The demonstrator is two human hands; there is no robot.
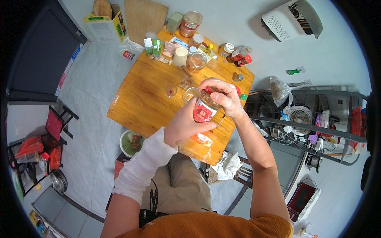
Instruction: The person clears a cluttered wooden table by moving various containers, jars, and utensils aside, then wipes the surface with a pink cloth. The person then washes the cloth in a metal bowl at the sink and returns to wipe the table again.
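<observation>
A glass jar with a red label (204, 110) is tilted between my two hands above the wooden table. My left hand (187, 120) is wrapped around its lower part, and a white sleeve covers that forearm. My right hand (221, 96) has its fingers around the red lid at the top; whether the lid is loose cannot be told. Just beyond the jar a small clear glass bowl (191, 94) stands on the table, with a small dish (171, 91) to its left. An orange and white packet (204, 139) lies below my hands, near the front edge.
Jars and bottles line the far side of the wooden table (140, 98), among them a large clear jar (197, 61) and a sauce bottle (239, 54). A green-filled bucket (131, 143) stands by the near left corner. At right is a metal rack (309, 123).
</observation>
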